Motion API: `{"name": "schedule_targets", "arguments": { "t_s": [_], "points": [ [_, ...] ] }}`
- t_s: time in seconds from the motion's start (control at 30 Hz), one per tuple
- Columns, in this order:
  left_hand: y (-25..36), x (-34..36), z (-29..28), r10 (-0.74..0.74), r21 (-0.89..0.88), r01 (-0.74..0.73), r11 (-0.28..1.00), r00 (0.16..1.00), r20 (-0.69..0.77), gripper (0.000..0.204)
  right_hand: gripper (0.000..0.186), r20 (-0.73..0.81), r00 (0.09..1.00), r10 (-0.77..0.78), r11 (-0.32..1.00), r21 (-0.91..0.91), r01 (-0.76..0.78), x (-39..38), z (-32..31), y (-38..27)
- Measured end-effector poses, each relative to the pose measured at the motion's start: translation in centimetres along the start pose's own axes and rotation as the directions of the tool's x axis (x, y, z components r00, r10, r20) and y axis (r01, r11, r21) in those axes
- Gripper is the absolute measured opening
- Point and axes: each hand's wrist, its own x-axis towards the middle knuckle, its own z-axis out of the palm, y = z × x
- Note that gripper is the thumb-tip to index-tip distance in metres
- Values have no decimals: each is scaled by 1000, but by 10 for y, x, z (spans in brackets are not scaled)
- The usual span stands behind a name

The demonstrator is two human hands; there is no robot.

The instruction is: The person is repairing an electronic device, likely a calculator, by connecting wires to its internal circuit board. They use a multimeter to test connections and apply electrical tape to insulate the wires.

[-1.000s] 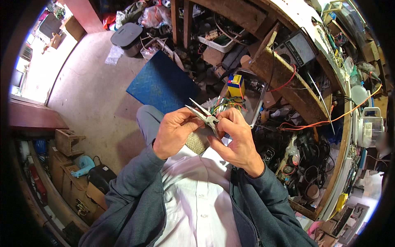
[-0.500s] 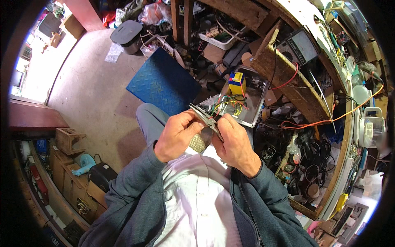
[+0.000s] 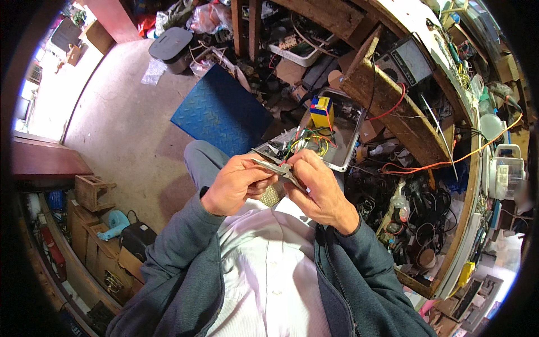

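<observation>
My right hand (image 3: 323,194) is closed around the handles of a pair of long-nosed pliers (image 3: 279,168), whose jaws point left and look spread apart. Close to those jaws, my left hand (image 3: 233,184) has its fingers pinched together; what they hold, if anything, is too small to make out. Just beyond the hands lies an open metal case (image 3: 343,164) with a yellow and blue box-shaped battery (image 3: 321,115) inside. Green, yellow and red wires (image 3: 306,140) run in a tangle at its near side, partly behind my right hand.
A blue textured sheet (image 3: 219,115) lies beyond my knee. On the right, a wooden beam (image 3: 393,104) and a panel meter (image 3: 405,63) stand above heaps of black cables (image 3: 432,219). A grey lidded bin (image 3: 171,46) stands on the floor, and a turquoise hair dryer (image 3: 115,224) sits at left.
The pliers have tilted flatter and their jaws look wider apart. My left hand has shifted slightly down and left, and its fingers have curled below the jaws.
</observation>
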Motion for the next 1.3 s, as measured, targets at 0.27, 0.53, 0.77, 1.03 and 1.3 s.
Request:
{"name": "schedule_targets", "arguments": {
  "t_s": [0.27, 0.53, 0.77, 1.03, 1.3],
  "points": [
    [0, -3, 1, -2, 65, 2, 998, 1000, 1, 20, 22, 19, 1000, -14, 997, -77, 15, -10, 7, 10],
    [0, -4, 4, 101, 303, -96, 948, 995, -2, 20, 20, 31, 999, 37, 999, -25, -36, -11, 4, 8],
    [-24, 2, 2, 582, 699, -417, 581, 813, 2, 15, 20, -23, 998, 64, 998, -19, -64, -12, 11, 6],
    [-28, 3, 13, 693, 854, -371, 364, 720, 17, 15, 24, -49, 998, 31, 997, -73, -35, -16, 19, 15],
    [-24, -9, 10, 405, 746, -192, 638, 907, -112, 20, 23, 44, 988, 150, 981, 118, -155, -16, 18, 8]
  ]
}}
